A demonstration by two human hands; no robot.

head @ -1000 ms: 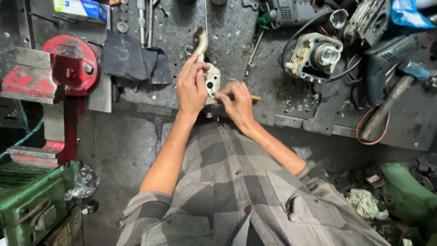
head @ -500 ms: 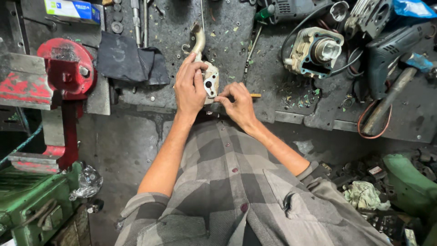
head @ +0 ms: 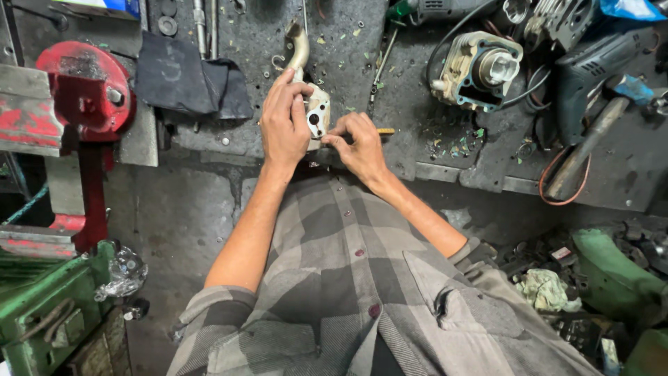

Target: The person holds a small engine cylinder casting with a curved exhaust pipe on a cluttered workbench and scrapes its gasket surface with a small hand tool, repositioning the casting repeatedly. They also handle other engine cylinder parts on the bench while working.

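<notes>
The left hand (head: 283,125) grips a metal pipe part (head: 312,104) near the workbench's (head: 417,139) front edge. It points away, toward the back. The right hand (head: 358,143) pinches a small tool (head: 385,131) against it.

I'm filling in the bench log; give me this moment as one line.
left hand: grips flanged metal part | right hand: fingertips at its flange, holding yellow-handled tool | workbench: engine cylinder, dark cloth

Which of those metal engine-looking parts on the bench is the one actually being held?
The small pale flanged part with the curved pipe, near the bench's front edge. The left hand grips it and the right hand touches its flange. The finned cylinder, further right, lies untouched.
</notes>
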